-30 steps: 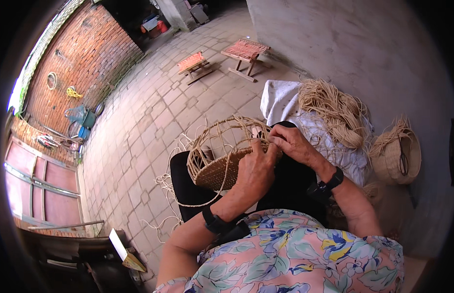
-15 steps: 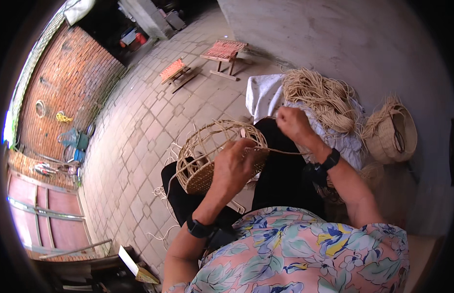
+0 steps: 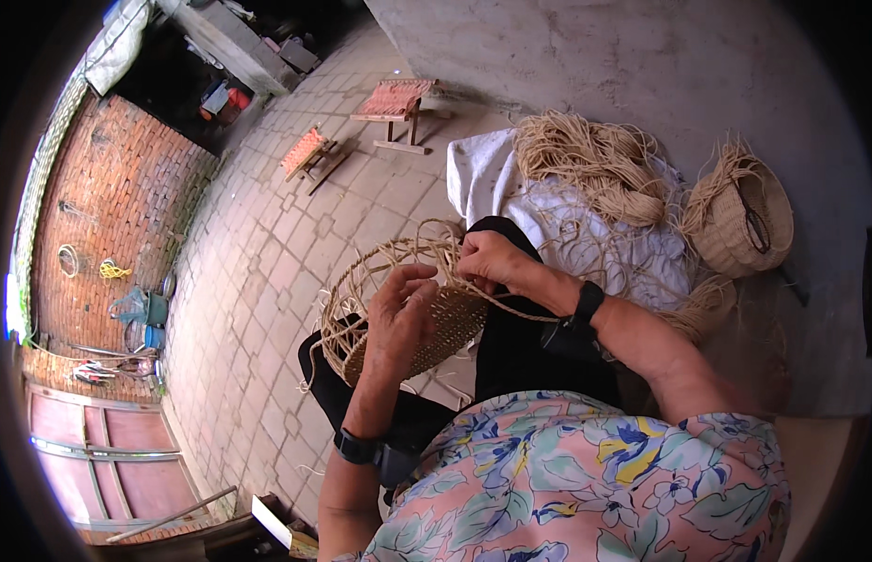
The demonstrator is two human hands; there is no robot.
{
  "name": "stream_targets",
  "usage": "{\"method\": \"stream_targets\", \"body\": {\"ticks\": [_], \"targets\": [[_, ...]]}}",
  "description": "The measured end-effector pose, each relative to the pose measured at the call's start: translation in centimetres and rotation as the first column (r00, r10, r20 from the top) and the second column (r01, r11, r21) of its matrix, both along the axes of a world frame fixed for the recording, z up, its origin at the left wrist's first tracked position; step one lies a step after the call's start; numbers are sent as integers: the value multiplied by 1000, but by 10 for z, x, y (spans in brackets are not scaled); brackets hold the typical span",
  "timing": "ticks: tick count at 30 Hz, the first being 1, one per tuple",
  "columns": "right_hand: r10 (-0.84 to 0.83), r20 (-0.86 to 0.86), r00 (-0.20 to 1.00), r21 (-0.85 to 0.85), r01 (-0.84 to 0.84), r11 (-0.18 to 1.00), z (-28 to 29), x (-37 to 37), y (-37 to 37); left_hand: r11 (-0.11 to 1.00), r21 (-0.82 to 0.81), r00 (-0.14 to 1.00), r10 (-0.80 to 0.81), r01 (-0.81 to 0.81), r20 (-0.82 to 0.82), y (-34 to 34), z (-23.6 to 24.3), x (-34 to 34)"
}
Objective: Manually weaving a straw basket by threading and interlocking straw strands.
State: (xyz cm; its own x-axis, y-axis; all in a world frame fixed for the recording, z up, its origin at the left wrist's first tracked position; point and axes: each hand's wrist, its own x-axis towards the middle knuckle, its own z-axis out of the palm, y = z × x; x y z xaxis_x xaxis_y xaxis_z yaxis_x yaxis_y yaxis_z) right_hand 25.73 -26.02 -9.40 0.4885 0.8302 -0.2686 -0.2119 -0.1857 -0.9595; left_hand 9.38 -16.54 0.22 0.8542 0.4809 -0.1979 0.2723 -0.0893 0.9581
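A half-woven basket (image 3: 450,325) of tan cord rests tilted on my black-clad legs, with a dense woven panel and open looped strands along its upper part. My left hand (image 3: 398,318) is at the basket's near side, its fingers bent; whatever they grip is too small to make out. My right hand (image 3: 492,262) pinches a cord at the upper right of the basket, and a strand (image 3: 534,314) loops down below it. Loose cord ends hang around the basket. A dark band is on each wrist.
Right of me lie a white cloth (image 3: 478,173), a cord heap (image 3: 595,159) and another woven basket (image 3: 736,234). Two low stools (image 3: 398,103) stand on the paving ahead, by a plastered wall (image 3: 595,56). Along the brick wall (image 3: 98,206) at left are buckets (image 3: 150,309) and a metal gate (image 3: 108,450).
My right hand swung out rightward from the basket and has come back to its upper right. My left hand has shifted left. The view has turned, so the courtyard sits differently in frame.
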Motion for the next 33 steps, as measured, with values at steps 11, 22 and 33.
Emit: {"method": "stream_targets", "body": {"ticks": [11,22,33], "targets": [[79,274,959,-57,-66,996,53,-14,20,936,-240,947,293,-256,134,18,0,-22],[507,19,862,-40,-506,862,59,-12,42,889,-293,903,405,-353,141,37,-28,-70],[210,-237,949,264,-145,954,33,30,-31,905,-193,893,413,-380,177,39,-32,-64]]}}
